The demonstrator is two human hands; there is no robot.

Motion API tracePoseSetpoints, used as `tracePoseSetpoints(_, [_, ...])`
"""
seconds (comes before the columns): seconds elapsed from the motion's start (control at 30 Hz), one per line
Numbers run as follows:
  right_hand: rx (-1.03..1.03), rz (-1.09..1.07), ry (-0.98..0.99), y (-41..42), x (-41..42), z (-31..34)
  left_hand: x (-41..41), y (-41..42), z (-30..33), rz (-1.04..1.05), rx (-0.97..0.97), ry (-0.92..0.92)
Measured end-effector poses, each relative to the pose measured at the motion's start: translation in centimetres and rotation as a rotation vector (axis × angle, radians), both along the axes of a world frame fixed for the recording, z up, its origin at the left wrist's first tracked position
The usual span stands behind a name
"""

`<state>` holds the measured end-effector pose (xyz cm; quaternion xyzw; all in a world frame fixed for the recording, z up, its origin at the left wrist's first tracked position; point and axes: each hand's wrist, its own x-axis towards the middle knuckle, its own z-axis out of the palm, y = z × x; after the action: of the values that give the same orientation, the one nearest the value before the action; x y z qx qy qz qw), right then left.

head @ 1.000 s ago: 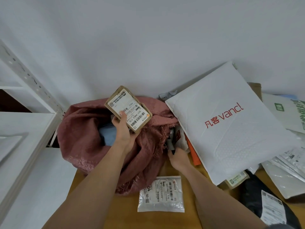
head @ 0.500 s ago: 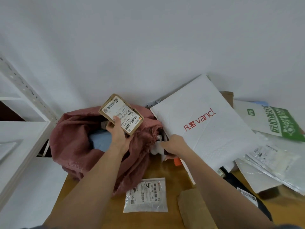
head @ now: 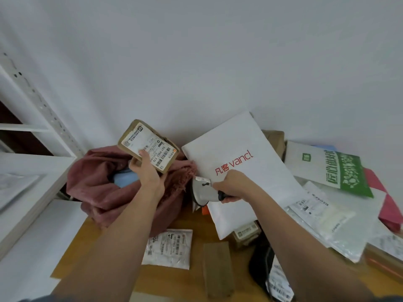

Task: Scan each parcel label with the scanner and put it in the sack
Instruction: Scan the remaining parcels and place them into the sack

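Crumpled dusty-pink woven sack [head: 96, 184] is slumped at the bench's [head: 122, 277] left end, mouth gaping, likely to take parcels. Small brown cardboard parcel [head: 148, 145] is held above it, white label tilted up, presumably for scanning. Left hand [head: 147, 174] grip: thumb pressed on the label, fingers curled beneath. Grey handheld scanner [head: 205, 190] is raised just beside, head towards the sack; right hand [head: 232, 185] grip is wrapped tight round its dark handle.

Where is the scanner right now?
In the head view, the scanner sits right of centre, gripped by the right hand, between the red sack and the white Vancl mailer.
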<state>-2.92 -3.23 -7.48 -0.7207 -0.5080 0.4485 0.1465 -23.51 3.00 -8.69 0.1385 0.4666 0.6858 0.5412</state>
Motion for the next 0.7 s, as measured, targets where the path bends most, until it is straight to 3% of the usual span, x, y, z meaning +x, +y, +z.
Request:
tracePoseSetpoints(0.27, [0.11, -0.043, -0.018, -1.1, 4.0, 2.8, 2.0, -2.3, 1.5, 0.028, -0.022, 0.055])
tracePoseSetpoints(0.37, [0.151, -0.223, 0.225, -1.3, 5.4, 3.5, 2.6, -2.8, 1.1, -0.026, -0.12, 0.074])
tracePoseSetpoints(0.53, [0.03, -0.383, 0.761, -2.0, 6.5, 3.7, 3.2, -4.2, 0.7, -0.435, -0.46, -0.097])
tracePoseSetpoints(0.7, [-0.022, -0.328, 1.087, -2.7, 6.8, 2.8, 2.3, -3.9, 1.3, -0.515, -0.475, 0.215])
